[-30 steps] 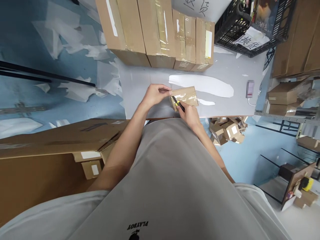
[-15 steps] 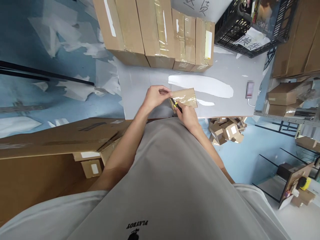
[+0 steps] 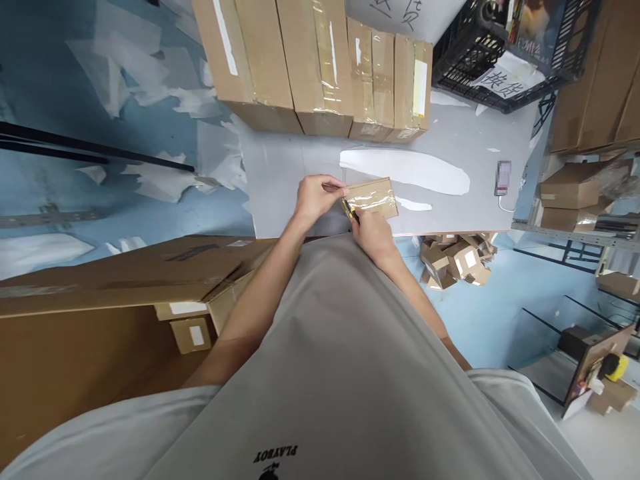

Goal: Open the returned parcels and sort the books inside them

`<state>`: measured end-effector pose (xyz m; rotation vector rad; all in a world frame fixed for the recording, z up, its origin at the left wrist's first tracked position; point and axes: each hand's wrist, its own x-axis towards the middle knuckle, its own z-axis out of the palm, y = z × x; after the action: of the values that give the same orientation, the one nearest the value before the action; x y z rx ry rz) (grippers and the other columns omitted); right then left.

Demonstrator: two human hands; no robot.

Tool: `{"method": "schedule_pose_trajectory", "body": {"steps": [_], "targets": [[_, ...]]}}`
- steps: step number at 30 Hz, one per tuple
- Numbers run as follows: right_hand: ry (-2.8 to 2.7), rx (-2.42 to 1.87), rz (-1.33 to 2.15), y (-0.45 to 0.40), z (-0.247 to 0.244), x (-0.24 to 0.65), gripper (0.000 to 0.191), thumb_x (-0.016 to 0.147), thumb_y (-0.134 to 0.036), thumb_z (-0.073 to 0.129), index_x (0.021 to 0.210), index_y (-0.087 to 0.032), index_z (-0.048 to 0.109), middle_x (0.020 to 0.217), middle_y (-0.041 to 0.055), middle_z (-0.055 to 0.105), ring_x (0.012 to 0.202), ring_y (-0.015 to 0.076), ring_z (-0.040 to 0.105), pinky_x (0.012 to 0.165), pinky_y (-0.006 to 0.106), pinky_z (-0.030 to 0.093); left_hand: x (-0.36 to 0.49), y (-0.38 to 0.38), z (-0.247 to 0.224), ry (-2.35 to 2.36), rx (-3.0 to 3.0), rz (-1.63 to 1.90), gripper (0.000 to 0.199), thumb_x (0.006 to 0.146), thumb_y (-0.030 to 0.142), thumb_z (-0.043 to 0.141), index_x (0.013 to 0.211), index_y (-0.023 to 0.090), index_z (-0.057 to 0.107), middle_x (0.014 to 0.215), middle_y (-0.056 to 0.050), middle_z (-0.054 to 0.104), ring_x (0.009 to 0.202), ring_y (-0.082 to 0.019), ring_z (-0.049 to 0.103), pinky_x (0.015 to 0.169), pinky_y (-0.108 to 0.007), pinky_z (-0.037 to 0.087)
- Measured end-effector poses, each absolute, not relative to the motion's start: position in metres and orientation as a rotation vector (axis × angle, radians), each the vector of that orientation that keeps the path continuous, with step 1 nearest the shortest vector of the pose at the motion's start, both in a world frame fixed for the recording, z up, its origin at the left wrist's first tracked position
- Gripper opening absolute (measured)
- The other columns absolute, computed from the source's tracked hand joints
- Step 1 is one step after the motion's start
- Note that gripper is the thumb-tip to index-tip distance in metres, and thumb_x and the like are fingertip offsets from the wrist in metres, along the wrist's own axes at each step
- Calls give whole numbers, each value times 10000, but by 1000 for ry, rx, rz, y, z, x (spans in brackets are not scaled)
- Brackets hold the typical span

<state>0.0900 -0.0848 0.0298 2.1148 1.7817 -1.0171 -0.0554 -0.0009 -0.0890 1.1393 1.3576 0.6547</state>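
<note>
Apparently our small box [image 3: 367, 186] is unopened, its top tape [image 3: 379, 200] mostly intact, as our left hand [image 3: 313, 199] pinches its corner and our right hand [image 3: 375, 235] grips a cutter [image 3: 353, 211].

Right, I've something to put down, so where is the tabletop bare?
Between the table's left edge and the left hand, and between the white patch and the corded device. Crowded: back (taped boxes, black crate) and front centre (right hand, small carton).
</note>
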Motion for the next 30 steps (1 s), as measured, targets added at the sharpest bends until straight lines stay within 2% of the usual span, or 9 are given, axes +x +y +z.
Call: {"method": "schedule_pose_trajectory", "body": {"steps": [10, 15, 18, 22, 25, 28, 30], "targets": [[1600, 1971, -977, -94, 73, 79, 361, 1192, -243, 512, 1418, -171, 783, 1283, 228, 852, 1210, 375, 823, 1003, 442, 645, -51, -6, -84, 1387, 1199, 679, 98, 813, 250, 861, 901, 216, 888, 988, -50, 888, 922, -267, 834, 932, -380, 682], [1553, 1905, -996, -100, 85, 82, 398, 1207, -273, 486, 1482, -170, 754, 1342, 216, 844, 1270, 361, 808, 1052, 427, 617, -52, -4, -80, 1425, 1279, 662, 104, 851, 274, 827, 924, 213, 870, 1038, -48, 889, 914, -243, 828, 912, -352, 671], [1590, 1966, -1022, -108, 91, 94, 411, 1217, -325, 494, 1538, -223, 729, 1328, 162, 865, 1250, 340, 812, 1061, 391, 590, -54, -3, -79, 1412, 1345, 633, 126, 889, 279, 797, 978, 214, 858, 1065, -58, 877, 958, -253, 818, 948, -372, 671], [1561, 2241, -941, -121, 96, 124, 468, 1228, -340, 459, 1646, -267, 657, 1320, 119, 880, 1166, 322, 836, 997, 339, 566, -43, -7, -66, 1323, 1622, 713, 245, 975, 267, 709, 1179, 236, 842, 1280, -86, 837, 1235, -309, 770, 1177, -482, 610], [1509, 2438, -797, -124, 89, 149, 519, 1223, -346, 437, 1701, -237, 607, 1291, 133, 884, 1123, 344, 843, 980, 352, 568, -21, -16, -54, 1096, 1876, 717, 317, 1040, 301, 660, 1313, 269, 819, 1483, -96, 769, 1540, -360, 624, 1361, -594, 457], [1531, 2523, -727, -120, 76, 166, 523, 1215, -340, 443, 1692, -216, 616, 1302, 150, 877, 1140, 353, 839, 1002, 374, 582, -2, -27, -47, 853, 2054, 602, 405, 1065, 343, 646, 1439, 283, 789, 1644, -114, 687, 1720, -408, 442, 1441, -707, 292], [1593, 2545, -714, -115, 67, 171, 511, 1210, -314, 450, 1670, -195, 636, 1389, 167, 848, 1214, 343, 820, 1043, 379, 586, 4, -33, -48, 771, 2108, 532, 466, 1078, 355, 627, 1518, 276, 754, 1706, -135, 642, 1749, -427, 397, 1448, -754, 240]]}}
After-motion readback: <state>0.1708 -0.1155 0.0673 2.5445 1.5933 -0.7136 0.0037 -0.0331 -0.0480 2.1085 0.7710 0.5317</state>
